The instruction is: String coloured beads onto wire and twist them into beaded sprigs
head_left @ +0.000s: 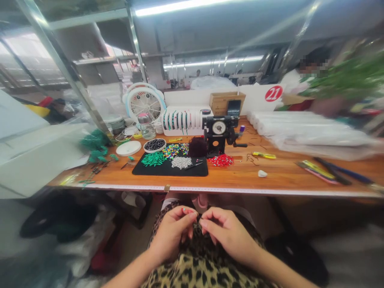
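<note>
Above my lap, in front of the table edge, my left hand (175, 230) and my right hand (223, 230) face each other with the fingertips nearly meeting. Each is closed in a pinch. What they hold is too small to name; a bit of something thin and dark shows between the fingertips. A tiny teal dot (184, 209) is visible at my left fingers. Beyond them on the table lies a black mat (159, 170) with heaps of green tube-like pieces (153, 159), small silvery-white beads (181, 162) and multicoloured beads (171, 151). Red pieces (221, 160) are heaped beside the mat.
A black hand-cranked machine (218, 136) stands behind the mat, beside a rack of white spools (181, 120). Left of it are a dish of black beads (155, 145), a white lid (129, 148) and a fan (145, 105). Pliers (348, 170) and wrapped rolls (291, 126) lie right. A person sits beyond.
</note>
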The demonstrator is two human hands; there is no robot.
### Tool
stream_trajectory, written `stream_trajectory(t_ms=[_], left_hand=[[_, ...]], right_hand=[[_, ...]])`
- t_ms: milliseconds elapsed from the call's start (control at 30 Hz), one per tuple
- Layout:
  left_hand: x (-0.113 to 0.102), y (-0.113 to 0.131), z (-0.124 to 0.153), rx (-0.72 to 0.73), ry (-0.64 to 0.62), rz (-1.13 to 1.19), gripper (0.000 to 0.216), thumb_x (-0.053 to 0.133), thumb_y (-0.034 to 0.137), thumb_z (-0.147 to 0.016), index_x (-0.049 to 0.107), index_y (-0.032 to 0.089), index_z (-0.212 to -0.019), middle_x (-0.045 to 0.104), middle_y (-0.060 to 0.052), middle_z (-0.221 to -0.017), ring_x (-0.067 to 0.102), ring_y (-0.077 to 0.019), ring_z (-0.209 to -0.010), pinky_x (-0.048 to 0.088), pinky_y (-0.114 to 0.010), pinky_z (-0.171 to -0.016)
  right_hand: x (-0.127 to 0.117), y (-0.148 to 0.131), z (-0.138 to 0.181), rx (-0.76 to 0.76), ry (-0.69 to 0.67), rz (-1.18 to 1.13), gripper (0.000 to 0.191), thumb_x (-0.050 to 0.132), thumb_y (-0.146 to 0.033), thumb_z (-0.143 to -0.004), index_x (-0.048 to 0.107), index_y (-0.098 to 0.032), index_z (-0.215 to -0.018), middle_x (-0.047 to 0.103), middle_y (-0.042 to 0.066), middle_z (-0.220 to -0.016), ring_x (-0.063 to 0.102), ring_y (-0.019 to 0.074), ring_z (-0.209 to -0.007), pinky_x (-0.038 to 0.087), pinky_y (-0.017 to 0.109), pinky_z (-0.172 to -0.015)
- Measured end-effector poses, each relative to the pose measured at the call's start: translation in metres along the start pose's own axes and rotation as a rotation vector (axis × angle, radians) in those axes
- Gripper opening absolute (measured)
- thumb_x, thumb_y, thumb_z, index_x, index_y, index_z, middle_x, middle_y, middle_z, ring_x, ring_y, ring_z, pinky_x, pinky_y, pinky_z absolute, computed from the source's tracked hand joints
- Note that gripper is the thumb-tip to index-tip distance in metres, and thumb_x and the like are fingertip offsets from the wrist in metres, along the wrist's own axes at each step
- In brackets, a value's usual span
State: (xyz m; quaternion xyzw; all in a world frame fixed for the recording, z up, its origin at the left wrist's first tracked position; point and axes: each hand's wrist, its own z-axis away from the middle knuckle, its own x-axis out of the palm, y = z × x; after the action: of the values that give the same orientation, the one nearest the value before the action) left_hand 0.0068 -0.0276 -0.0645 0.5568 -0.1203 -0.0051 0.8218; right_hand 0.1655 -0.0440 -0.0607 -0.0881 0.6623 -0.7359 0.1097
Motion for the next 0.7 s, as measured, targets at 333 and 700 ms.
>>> stream_trajectory(t_ms=[333, 700], left_hand=[[-0.0003, 0.0013, 0.0001, -0.026, -0.001, 0.045, 0.029, 0.072, 0.039, -0.064, 0.056, 0.015, -0.067, 0.052, 0.003, -0.045, 0.034, -0.0039, -0.037, 0.016, -0.018, -0.038], [0.0004, -0.0005, -0.0017, 0.014, -0.003, 0.000, 0.037, 0.072, 0.044, -0.062, 0.048, 0.017, -0.062, 0.046, 0.007, -0.041, 0.033, -0.0037, -0.038, 0.019, -0.017, -0.039]], right_hand=[[0.0010, 0.0007, -0.0010, 0.039, -0.063, -0.104, 0.033, 0.049, -0.043, -0.085, 0.058, -0.014, -0.075, 0.050, -0.005, -0.044, 0.033, 0.0042, -0.033, 0.023, 0.017, -0.036], [0.0035, 0.0026, -0.0037, 0.022, -0.041, -0.101, 0.024, 0.059, -0.037, -0.076, 0.057, -0.014, -0.072, 0.056, -0.003, -0.058, 0.043, 0.0050, -0.040, 0.033, 0.018, -0.041]])
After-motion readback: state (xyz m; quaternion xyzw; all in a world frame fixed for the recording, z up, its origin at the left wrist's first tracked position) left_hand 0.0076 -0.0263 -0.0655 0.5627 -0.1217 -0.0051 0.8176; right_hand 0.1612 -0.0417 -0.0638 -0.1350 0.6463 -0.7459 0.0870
